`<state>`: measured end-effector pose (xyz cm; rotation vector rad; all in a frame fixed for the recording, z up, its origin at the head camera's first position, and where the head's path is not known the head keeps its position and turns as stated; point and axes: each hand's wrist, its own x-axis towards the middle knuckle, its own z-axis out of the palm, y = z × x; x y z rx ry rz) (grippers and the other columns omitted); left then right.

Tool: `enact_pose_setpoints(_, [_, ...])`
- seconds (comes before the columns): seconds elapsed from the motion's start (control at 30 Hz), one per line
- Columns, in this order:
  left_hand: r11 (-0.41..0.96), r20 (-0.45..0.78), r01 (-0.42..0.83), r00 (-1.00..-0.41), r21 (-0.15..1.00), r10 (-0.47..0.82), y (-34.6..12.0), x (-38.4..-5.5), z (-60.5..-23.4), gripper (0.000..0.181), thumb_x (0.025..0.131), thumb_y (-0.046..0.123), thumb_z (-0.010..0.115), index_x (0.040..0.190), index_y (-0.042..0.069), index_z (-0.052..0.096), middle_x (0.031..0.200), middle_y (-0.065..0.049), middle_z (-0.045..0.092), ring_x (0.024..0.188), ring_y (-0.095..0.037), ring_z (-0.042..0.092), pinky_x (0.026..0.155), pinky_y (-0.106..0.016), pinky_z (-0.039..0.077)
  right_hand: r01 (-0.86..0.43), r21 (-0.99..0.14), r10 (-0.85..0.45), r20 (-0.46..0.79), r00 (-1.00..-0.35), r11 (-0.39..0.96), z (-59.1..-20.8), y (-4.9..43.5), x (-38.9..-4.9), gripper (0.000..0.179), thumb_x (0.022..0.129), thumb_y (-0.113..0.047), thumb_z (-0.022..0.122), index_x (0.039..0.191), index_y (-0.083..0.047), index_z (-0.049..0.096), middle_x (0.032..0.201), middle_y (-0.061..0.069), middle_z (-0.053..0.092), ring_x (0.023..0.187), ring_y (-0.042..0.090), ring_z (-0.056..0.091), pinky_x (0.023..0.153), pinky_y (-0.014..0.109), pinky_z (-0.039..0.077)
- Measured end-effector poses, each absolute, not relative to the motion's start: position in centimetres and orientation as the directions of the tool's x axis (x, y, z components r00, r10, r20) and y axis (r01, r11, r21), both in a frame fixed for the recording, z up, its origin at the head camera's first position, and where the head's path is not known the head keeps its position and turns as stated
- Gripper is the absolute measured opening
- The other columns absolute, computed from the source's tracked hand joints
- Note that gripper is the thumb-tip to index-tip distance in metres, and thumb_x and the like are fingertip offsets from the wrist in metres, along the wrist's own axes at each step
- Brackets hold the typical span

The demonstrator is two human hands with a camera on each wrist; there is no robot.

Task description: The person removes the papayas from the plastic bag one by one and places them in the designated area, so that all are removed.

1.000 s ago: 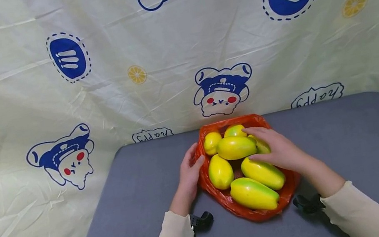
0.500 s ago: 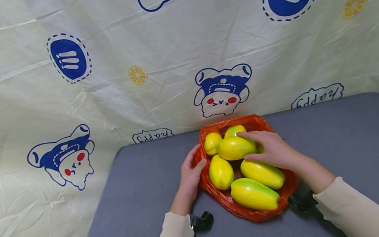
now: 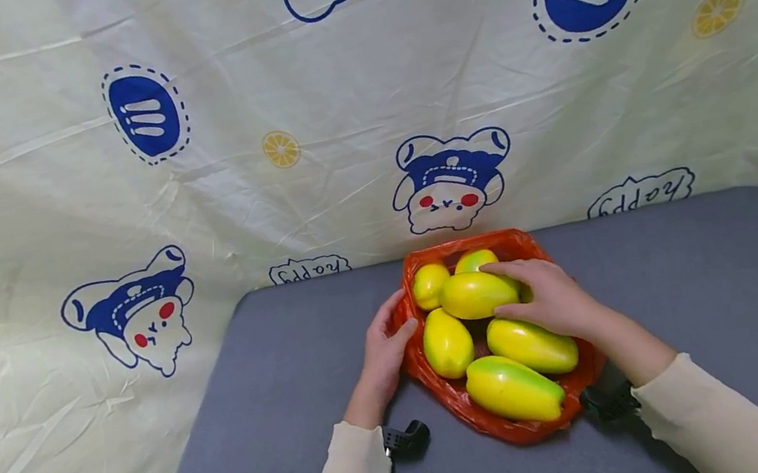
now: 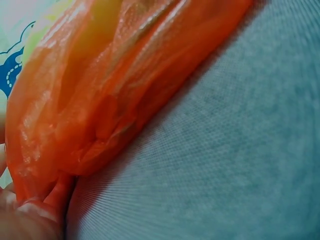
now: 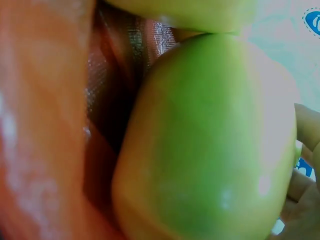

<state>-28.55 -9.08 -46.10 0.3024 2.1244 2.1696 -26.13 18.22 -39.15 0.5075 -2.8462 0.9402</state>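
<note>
Red bag (image 3: 451, 400) on grey table (image 3: 283, 380)

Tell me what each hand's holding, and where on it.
Right hand: the upper-middle yellow fruit, thumb and fingers around its right end. Left hand: touches the left side of the red bag; whether it also pinches can't be told.
</note>
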Motion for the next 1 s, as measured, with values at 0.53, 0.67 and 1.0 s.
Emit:
enact_pose_setpoints(0.53, [-0.016, 0.073, 0.071, -0.98, 0.997, 0.187, -9.2, -28.5, -46.2, 0.051, 0.099, 0.012, 0.058, 0.147, 0.025, 0.048, 0.155, -0.002, 0.046, 0.138, -0.025, 0.046, 0.116, -0.045, 0.041, -0.313, -0.593, -0.118, 0.344, -0.932, 0.742, -37.6, 19.9, -24.4, 0.066, 0.091, -0.024, 0.073, 0.149, -0.015, 0.044, 0.141, 0.02, 0.052, 0.12, 0.039, 0.052, 0.1, 0.064, 0.048])
enact_pose_setpoints(0.67, [-0.012, 0.072, 0.071, -0.981, 0.997, 0.181, -9.2, -28.5, -46.2, 0.05, 0.1, 0.013, 0.057, 0.147, 0.024, 0.048, 0.155, -0.003, 0.045, 0.139, -0.026, 0.046, 0.116, -0.046, 0.04, -0.298, -0.576, -0.04, 0.417, -0.908, 0.761, -37.6, 20.8, -24.2, 0.065, 0.091, -0.022, 0.074, 0.148, -0.011, 0.046, 0.133, 0.022, 0.054, 0.109, 0.037, 0.053, 0.091, 0.059, 0.052])
enact_pose_setpoints(1.0, [-0.002, 0.067, 0.068, -0.983, 0.998, 0.168, -9.0, -28.7, -46.4, 0.048, 0.1, 0.013, 0.057, 0.146, 0.024, 0.05, 0.153, -0.002, 0.047, 0.137, -0.024, 0.047, 0.116, -0.045, 0.041, -0.198, -0.63, 0.12, 0.425, -0.897, 0.751, -38.0, 24.5, -24.3, 0.067, 0.094, -0.026, 0.07, 0.15, -0.004, 0.041, 0.138, 0.028, 0.05, 0.112, 0.042, 0.049, 0.093, 0.059, 0.046])
